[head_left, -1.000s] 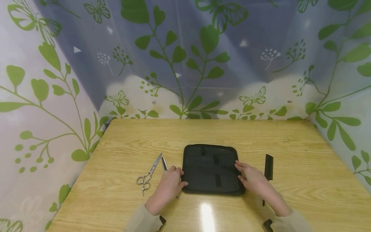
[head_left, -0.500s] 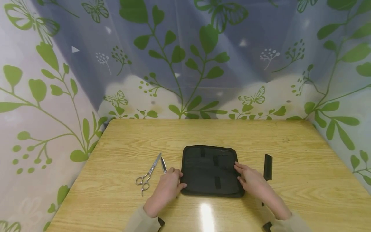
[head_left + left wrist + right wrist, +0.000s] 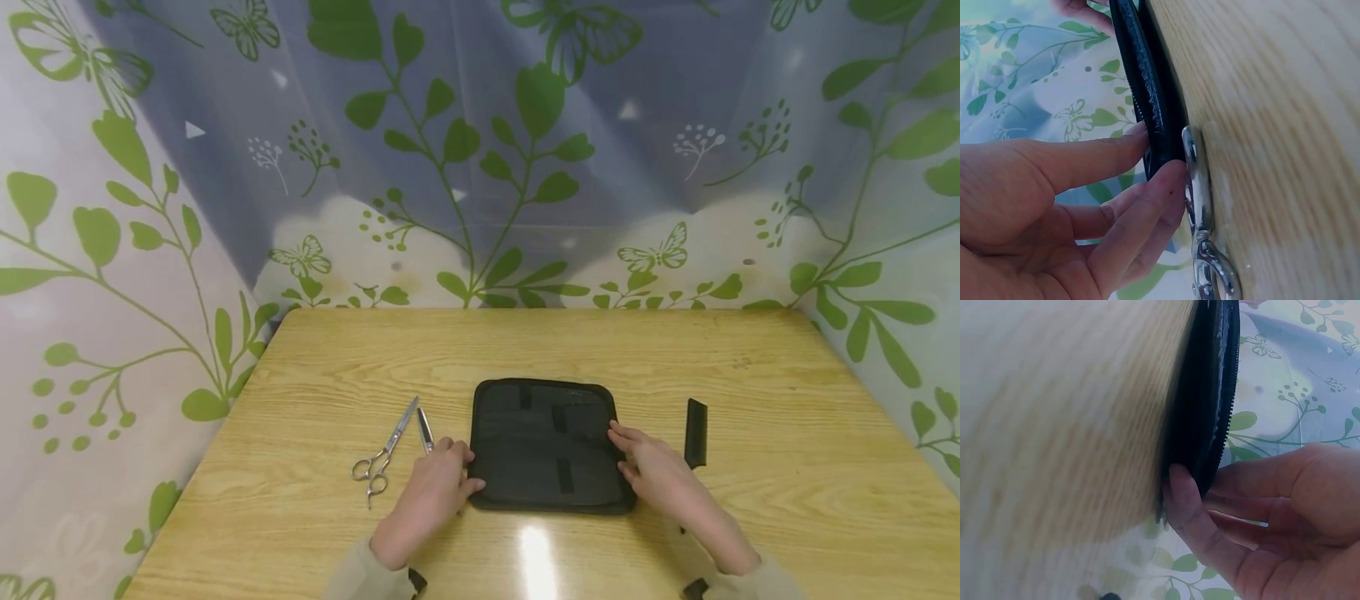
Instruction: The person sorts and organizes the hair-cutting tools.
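Note:
A black zip case, rectangular with rounded corners and dark strips on its upper face, lies in the middle of the table. My left hand pinches its left edge, thumb on one face and fingers at the other; the left wrist view shows the zip teeth along the case. At the right edge, my right hand grips the case between thumb and fingers, close over the wood. Thinning scissors lie right beside the left hand, which hides part of them; their metal handles show below the fingers.
Silver scissors lie on the wooden table farther left. On the right is a black comb, its handle partly behind the right forearm. A leaf-patterned curtain stands behind the table and along both sides.
The black zip case has shifted slightly toward me, with both hands keeping their hold on its edges. The scissors and comb have stayed in place.

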Motion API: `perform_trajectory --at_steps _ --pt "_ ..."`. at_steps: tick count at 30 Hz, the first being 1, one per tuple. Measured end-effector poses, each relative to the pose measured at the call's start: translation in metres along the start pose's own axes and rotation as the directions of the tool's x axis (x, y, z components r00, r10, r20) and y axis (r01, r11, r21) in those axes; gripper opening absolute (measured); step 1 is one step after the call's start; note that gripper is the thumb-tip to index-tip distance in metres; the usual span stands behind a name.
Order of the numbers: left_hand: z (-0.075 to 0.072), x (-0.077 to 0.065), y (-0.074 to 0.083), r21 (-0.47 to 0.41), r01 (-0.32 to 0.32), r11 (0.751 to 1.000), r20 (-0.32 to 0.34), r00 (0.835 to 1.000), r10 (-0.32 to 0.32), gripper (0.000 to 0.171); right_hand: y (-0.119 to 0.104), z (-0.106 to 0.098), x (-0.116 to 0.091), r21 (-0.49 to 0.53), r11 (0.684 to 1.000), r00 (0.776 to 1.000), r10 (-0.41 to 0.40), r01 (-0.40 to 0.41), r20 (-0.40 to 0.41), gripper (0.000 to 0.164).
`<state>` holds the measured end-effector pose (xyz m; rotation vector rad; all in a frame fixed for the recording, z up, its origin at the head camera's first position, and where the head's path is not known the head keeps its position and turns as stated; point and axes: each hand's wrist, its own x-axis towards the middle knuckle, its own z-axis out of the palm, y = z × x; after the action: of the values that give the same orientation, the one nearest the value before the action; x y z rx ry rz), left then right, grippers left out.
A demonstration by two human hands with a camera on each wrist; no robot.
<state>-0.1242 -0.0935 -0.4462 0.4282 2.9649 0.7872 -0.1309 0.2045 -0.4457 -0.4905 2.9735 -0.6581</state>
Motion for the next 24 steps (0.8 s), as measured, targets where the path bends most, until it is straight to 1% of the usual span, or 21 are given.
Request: perform_trajectory --at_steps 9,12,14,16,19,22,24 --pt "0.0 0.005 -0.002 0.01 -0.006 1.0 0.01 1.0 0.006 0.03 0.0 0.0 -0.002 0.015 1.0 1.0 0.01 -0.01 -0.007 0.05" --pt "0.0 0.007 -0.002 0.003 -0.011 1.0 0.002 1.0 0.011 0.027 0.001 -0.001 -0.002 0.018 1.0 1.0 0.017 -0.017 -0.014 0.05" --pt "0.0 0.009 -0.002 -0.009 -0.012 1.0 -0.007 1.0 0.012 0.028 0.001 -0.001 -0.003 0.021 1.0 1.0 0.02 -0.019 -0.018 0.05" --pt "0.0 0.011 -0.002 -0.018 -0.01 1.0 -0.01 1.0 0.009 0.033 0.002 -0.001 -0.003 0.024 1.0 1.0 0.019 -0.019 -0.024 0.05" --pt "0.0 0.013 -0.002 -0.024 0.003 1.0 -0.01 1.0 -0.003 0.046 0.002 -0.001 -0.003 0.027 0.999 0.999 0.018 -0.018 -0.029 0.05" --pt "0.0 0.015 -0.003 -0.013 0.018 1.0 0.007 1.0 -0.018 0.058 0.002 -0.001 -0.003 0.028 0.999 0.999 0.021 -0.021 -0.027 0.051" --pt "-0.001 0.016 -0.004 -0.007 0.023 1.0 0.021 1.0 -0.022 0.061 0.002 -0.001 -0.002 0.028 0.999 1.0 0.021 -0.02 -0.022 0.051"
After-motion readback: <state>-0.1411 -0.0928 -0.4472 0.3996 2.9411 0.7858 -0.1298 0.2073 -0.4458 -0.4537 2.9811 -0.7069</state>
